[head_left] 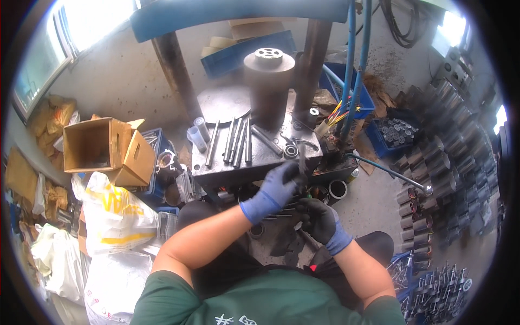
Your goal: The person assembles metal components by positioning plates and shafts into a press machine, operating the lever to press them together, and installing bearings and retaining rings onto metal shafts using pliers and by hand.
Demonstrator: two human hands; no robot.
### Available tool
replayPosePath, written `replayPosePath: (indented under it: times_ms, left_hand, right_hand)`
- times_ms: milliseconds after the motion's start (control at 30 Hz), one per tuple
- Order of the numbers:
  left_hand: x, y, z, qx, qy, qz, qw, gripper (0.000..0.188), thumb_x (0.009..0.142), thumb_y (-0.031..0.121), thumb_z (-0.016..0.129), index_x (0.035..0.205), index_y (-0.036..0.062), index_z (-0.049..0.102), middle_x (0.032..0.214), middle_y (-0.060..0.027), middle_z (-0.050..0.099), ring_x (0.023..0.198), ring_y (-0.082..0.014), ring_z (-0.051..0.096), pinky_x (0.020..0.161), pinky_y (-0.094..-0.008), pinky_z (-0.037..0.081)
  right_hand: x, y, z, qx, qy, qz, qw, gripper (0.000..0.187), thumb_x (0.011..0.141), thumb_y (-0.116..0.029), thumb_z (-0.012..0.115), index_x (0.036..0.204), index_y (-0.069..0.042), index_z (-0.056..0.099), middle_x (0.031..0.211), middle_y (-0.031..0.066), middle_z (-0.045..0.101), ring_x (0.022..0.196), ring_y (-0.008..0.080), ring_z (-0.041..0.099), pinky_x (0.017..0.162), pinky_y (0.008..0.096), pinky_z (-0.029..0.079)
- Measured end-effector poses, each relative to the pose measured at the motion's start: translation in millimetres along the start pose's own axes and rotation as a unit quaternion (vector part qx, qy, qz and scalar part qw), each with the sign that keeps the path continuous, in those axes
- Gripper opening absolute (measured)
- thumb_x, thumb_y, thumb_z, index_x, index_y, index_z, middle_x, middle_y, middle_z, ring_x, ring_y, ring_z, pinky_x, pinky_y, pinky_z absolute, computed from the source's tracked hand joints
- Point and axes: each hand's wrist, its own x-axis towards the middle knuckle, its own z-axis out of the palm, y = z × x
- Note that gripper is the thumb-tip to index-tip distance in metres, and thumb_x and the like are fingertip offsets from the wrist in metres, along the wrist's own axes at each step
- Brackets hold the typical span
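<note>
My left hand (pixel 279 188), in a blue glove with a dark palm, is raised just beyond the front edge of the metal press table (pixel 216 172). Its fingers are curled round something dark and blurred that I cannot make out. Lower and to the right, my right hand (pixel 320 221) wears a similar glove; its fingers bend inward, and what they hold, if anything, is hidden. On the table near my left hand lie a ring-shaped bearing (pixel 291 150) and a short metal tube (pixel 266 140). Several metal rods (pixel 236 143) lie farther left.
A thick steel cylinder (pixel 269 81) stands on the press between two columns. An open cardboard box (pixel 95 146) and white sacks (pixel 116 216) are at left. Stacked metal cylinders (pixel 447 162), a blue crate of small round parts (pixel 395 135) and a lever (pixel 398 174) are at right.
</note>
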Motion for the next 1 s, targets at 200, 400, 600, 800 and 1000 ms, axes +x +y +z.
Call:
replayPosePath:
  times_ms: [200,400,600,800,1000]
  left_hand:
    - [16,-8,-146,0.367,0.224,-0.096,0.898,0.046,0.096,0.023,0.071,0.136,0.0035,0.059,0.106,-0.0213,0.075,0.098,-0.0314,0.073,0.086,-0.0436,0.057]
    - [3,-31,-192,0.534,0.238,-0.114,0.803,0.037,0.09,0.019,0.067,0.125,0.0101,0.064,0.111,-0.0236,0.07,0.102,-0.0435,0.07,0.091,-0.0524,0.055]
    - [11,-31,-183,0.589,0.199,-0.16,0.766,0.024,0.089,0.018,0.067,0.112,0.0118,0.071,0.118,-0.0191,0.066,0.108,-0.0403,0.069,0.089,-0.0513,0.056]
    - [23,-7,-153,0.464,0.271,0.012,0.844,0.028,0.091,0.016,0.067,0.118,0.0068,0.07,0.114,-0.0196,0.067,0.101,-0.0373,0.069,0.088,-0.0465,0.056]
    - [-6,-2,-60,0.214,-0.01,0.097,0.972,0.046,0.092,0.019,0.075,0.134,0.0048,0.063,0.124,-0.02,0.067,0.117,-0.0355,0.067,0.102,-0.0433,0.053]
  right_hand:
    - [8,17,6,-0.181,0.128,-0.023,0.975,0.032,0.1,-0.009,0.058,0.131,-0.005,0.061,0.111,0.0141,0.068,0.084,0.023,0.068,0.072,0.0341,0.058]
    - [34,3,33,-0.567,0.119,-0.022,0.815,0.03,0.1,-0.007,0.059,0.129,0.0,0.063,0.103,0.0099,0.075,0.089,0.0183,0.071,0.077,0.0326,0.059]
    - [100,-56,74,-0.814,0.051,-0.359,0.453,0.027,0.095,-0.008,0.063,0.12,-0.007,0.071,0.114,0.0185,0.07,0.104,0.0402,0.069,0.091,0.0438,0.055]
    - [127,-67,76,-0.771,0.059,-0.305,0.556,0.036,0.092,-0.006,0.064,0.127,-0.008,0.07,0.119,0.0157,0.072,0.106,0.0327,0.071,0.096,0.0393,0.054]
    - [73,-37,70,-0.547,0.031,-0.209,0.81,0.046,0.097,-0.008,0.067,0.141,0.003,0.058,0.13,0.0088,0.068,0.115,0.0141,0.065,0.102,0.0293,0.053]
